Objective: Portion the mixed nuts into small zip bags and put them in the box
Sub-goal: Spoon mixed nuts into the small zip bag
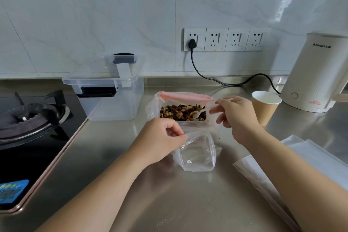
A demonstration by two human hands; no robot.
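Observation:
A clear tub of mixed nuts (181,113) sits mid-counter inside a large plastic bag with a pink zip strip (185,97). In front of it stands a small clear zip bag (196,153), its mouth held open and no nuts visible inside. My left hand (160,137) pinches the bag's left rim. My right hand (236,114) holds the handle of a white plastic spoon (198,114) whose bowl rests in the nuts. The clear storage box (111,100), with black latches and its lid lying loosely on top, stands at the back left.
A gas hob (28,118) fills the left side. A paper cup (265,106) and a white kettle (316,73) stand at the right, the kettle's cord plugged into wall sockets (224,39). A stack of flat zip bags (301,158) lies at the right front.

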